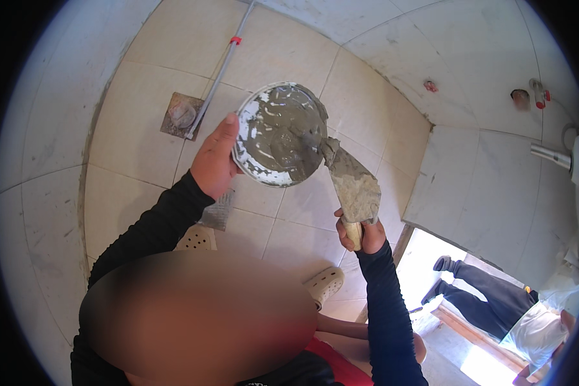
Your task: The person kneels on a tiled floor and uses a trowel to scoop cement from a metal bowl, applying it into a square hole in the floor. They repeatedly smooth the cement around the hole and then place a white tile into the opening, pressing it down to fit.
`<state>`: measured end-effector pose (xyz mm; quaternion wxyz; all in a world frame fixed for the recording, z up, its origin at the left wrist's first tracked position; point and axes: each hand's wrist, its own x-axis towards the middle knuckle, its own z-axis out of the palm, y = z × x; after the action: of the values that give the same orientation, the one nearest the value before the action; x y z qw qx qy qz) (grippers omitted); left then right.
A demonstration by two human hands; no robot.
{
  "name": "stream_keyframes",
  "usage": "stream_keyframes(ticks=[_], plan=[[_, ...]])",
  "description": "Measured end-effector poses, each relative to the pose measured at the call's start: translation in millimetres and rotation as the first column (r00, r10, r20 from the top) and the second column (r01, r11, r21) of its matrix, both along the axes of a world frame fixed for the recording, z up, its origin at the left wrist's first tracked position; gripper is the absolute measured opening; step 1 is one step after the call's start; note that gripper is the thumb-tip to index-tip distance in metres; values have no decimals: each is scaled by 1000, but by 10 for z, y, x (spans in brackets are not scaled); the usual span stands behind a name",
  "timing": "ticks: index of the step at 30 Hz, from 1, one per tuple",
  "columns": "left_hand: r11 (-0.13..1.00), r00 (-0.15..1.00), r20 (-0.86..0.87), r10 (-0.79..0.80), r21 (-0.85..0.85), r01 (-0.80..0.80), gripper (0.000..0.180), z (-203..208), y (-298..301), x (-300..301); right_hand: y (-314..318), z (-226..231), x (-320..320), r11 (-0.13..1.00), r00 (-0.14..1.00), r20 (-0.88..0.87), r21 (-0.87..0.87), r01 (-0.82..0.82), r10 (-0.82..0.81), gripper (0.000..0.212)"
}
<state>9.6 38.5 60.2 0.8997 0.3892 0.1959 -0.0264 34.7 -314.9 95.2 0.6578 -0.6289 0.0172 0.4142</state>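
Note:
My left hand grips the left rim of a round white container, thumb over the edge. Wet grey mortar coats much of its inside and laps over the right side. My right hand is wrapped round the pale handle of a trowel whose blade is caked in mortar. At its tip, a lump of mortar touches or nearly touches the container's right rim; I cannot tell which. Both hands are held above the tiled floor.
A thin pole with a red band lies by a square floor opening. A grey flat piece rests near my clog. Red-capped fittings and a tap are on the wall. Another person is by the doorway.

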Motion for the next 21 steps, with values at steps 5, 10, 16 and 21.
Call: stream_keyframes(ticks=[5,10,16,21], plan=[[989,988,45,148,-17,-147,53,-274,377,53,-272,2,184,993,965,246,-93,-70,91,67],[971,975,67,211,103,-217,61,-417,882,29,-473,0,434,849,972,160,-525,-66,174,41],[974,968,131,212,57,-221,61,-381,888,47,-382,-297,739,683,769,339,-711,-167,541,38],[978,972,130,196,48,-203,60,-308,855,41,-116,-453,930,618,685,321,-750,-238,654,40]])
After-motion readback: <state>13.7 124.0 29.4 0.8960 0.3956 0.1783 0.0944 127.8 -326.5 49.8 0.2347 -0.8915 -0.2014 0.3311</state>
